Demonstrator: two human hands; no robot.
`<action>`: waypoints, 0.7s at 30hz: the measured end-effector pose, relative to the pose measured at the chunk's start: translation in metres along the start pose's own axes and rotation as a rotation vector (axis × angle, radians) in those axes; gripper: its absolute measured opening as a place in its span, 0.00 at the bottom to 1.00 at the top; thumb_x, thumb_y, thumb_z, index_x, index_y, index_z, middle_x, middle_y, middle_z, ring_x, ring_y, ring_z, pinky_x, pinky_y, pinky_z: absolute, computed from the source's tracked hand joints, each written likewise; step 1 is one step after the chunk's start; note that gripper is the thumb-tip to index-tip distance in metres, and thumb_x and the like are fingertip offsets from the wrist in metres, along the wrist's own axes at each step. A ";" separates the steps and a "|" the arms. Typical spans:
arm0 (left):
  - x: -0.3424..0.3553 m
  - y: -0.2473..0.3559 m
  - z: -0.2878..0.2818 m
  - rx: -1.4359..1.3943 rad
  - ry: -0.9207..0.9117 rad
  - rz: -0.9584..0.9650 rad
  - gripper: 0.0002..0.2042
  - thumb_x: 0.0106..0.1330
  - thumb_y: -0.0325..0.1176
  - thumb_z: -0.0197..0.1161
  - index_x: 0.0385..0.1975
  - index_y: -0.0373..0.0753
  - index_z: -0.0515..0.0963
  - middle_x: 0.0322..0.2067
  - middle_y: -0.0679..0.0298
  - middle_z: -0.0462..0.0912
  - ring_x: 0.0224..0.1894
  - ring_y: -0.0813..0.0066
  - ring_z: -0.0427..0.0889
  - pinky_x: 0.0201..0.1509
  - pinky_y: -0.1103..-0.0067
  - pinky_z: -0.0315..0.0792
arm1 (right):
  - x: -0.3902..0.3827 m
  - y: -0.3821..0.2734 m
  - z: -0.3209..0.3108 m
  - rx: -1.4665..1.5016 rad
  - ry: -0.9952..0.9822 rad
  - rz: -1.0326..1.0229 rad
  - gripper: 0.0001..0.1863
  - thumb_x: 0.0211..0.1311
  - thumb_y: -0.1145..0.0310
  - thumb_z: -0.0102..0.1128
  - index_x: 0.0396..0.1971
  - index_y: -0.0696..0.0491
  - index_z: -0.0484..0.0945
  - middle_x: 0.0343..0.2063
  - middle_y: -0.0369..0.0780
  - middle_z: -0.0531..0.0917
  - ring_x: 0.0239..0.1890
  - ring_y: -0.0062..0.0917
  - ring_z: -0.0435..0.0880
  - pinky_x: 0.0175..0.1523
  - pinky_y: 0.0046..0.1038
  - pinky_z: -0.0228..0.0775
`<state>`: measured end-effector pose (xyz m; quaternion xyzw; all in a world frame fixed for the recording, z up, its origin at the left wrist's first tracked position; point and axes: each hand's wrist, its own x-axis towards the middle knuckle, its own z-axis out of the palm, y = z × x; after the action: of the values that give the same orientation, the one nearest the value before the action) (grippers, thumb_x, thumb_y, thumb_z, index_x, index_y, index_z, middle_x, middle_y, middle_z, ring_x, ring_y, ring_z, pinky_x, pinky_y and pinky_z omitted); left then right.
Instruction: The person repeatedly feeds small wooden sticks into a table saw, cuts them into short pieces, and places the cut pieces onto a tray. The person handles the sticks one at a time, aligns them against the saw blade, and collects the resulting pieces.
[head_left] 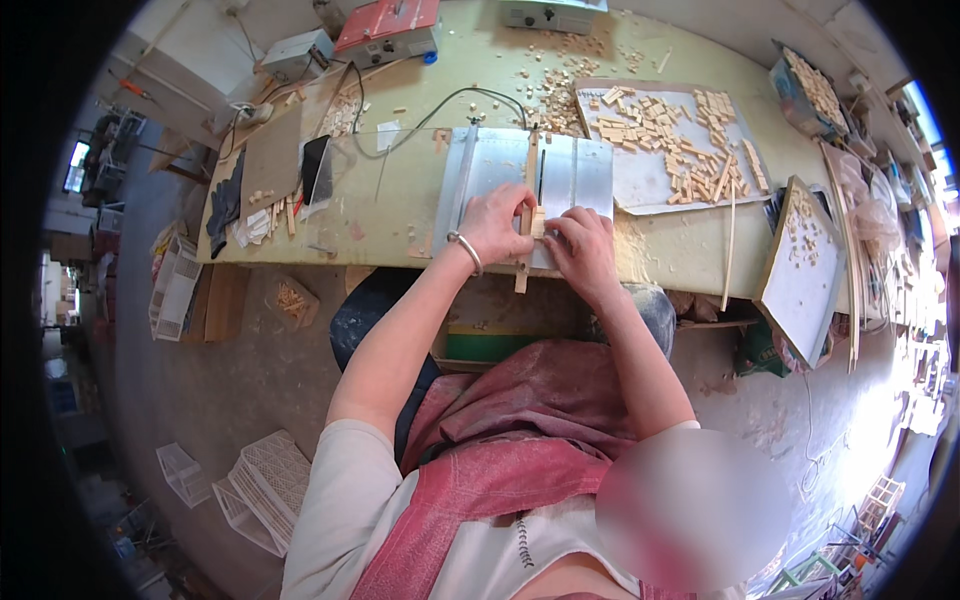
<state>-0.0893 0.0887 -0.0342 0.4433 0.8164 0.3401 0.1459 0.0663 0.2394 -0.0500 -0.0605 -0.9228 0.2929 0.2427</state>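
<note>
"What sort of place is this?"

"A woodworking workshop. The workbench [395,225] at twelve o'clock carries a slotted metal plate [594,165], and small wooden blocks [625,130] cover part of a tray [650,200] toward two o'clock."

"What else points to that?"

"The equipment: a red-topped control box [385,38] stands at eleven o'clock, a dark cable [478,90] loops across the bench, and pale dust [632,250] lies along its front edge."

"And elsewhere?"

"A hard grey floor [200,390], white crates [265,490] between seven and eight o'clock, a plastic bin [790,105] heaped with more blocks at two, and a dusty red apron [480,480] worn at six."
</note>
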 end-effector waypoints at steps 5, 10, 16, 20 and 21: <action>0.007 -0.003 -0.001 -0.029 -0.002 0.000 0.24 0.47 0.37 0.79 0.45 0.42 0.81 0.38 0.63 0.82 0.38 0.67 0.82 0.46 0.72 0.81 | 0.013 0.007 -0.005 0.019 -0.020 0.054 0.19 0.60 0.63 0.75 0.50 0.51 0.86 0.44 0.39 0.83 0.53 0.38 0.80 0.59 0.40 0.67; 0.011 -0.005 -0.002 -0.019 0.014 0.017 0.24 0.47 0.37 0.79 0.45 0.42 0.81 0.38 0.64 0.82 0.39 0.68 0.82 0.46 0.72 0.81 | 0.024 0.014 -0.008 0.043 -0.135 0.078 0.22 0.60 0.60 0.76 0.53 0.50 0.87 0.45 0.39 0.83 0.54 0.39 0.80 0.60 0.40 0.67; 0.018 -0.007 -0.004 -0.029 0.005 0.001 0.24 0.47 0.38 0.80 0.45 0.42 0.82 0.37 0.65 0.82 0.38 0.69 0.81 0.46 0.73 0.80 | 0.032 0.020 -0.008 0.047 -0.173 0.089 0.22 0.60 0.60 0.76 0.53 0.50 0.87 0.46 0.39 0.83 0.55 0.39 0.80 0.61 0.40 0.67; 0.023 -0.007 -0.007 -0.041 -0.010 -0.023 0.24 0.47 0.38 0.80 0.46 0.42 0.82 0.37 0.66 0.81 0.37 0.71 0.80 0.45 0.74 0.80 | 0.038 0.023 -0.010 0.056 -0.183 0.084 0.21 0.60 0.60 0.76 0.53 0.50 0.87 0.46 0.39 0.83 0.56 0.38 0.80 0.61 0.41 0.67; 0.026 -0.008 -0.007 -0.042 -0.010 -0.024 0.25 0.47 0.38 0.80 0.46 0.42 0.82 0.36 0.66 0.81 0.37 0.71 0.80 0.45 0.74 0.80 | 0.040 0.023 -0.010 0.057 -0.187 0.086 0.21 0.60 0.60 0.76 0.53 0.50 0.87 0.46 0.39 0.83 0.56 0.38 0.80 0.61 0.41 0.66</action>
<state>-0.1126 0.1036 -0.0329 0.4322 0.8135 0.3531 0.1634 0.0357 0.2740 -0.0396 -0.0656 -0.9292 0.3338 0.1441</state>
